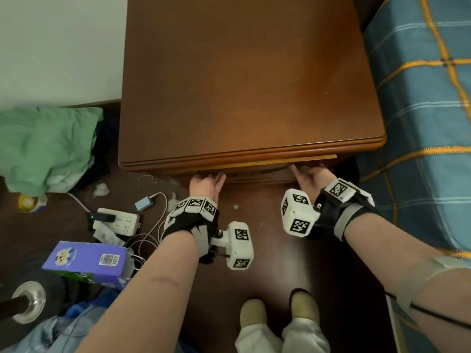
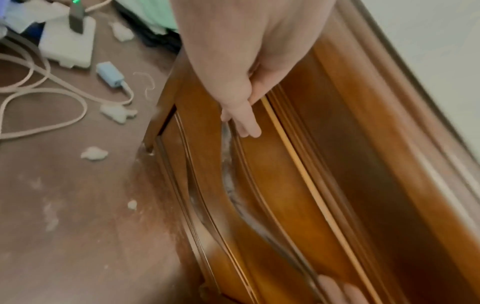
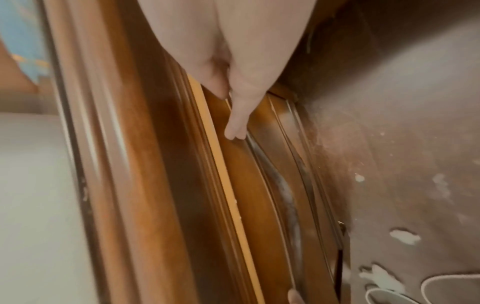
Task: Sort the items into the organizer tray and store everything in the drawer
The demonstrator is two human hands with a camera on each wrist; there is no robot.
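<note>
The wooden nightstand (image 1: 249, 85) has a bare top. Its drawer (image 1: 254, 174) stands out only a sliver, with the pale top edge (image 1: 270, 161) showing under the top's rim. My left hand (image 1: 206, 183) lies flat against the left part of the drawer front (image 2: 272, 174), thumb (image 2: 244, 123) stretched along the wood. My right hand (image 1: 307, 174) presses the right part of the drawer front (image 3: 246, 185) in the same way, thumb (image 3: 233, 125) pointing along it. The organizer tray and the items are hidden.
A bed with a blue plaid cover (image 1: 423, 123) stands tight against the nightstand's right side. On the dark floor at the left lie a white power strip (image 1: 116, 221), cables, a blue charger (image 1: 144, 203), a purple box (image 1: 89, 261) and green cloth (image 1: 46, 146). My feet (image 1: 254, 312) are below the drawer.
</note>
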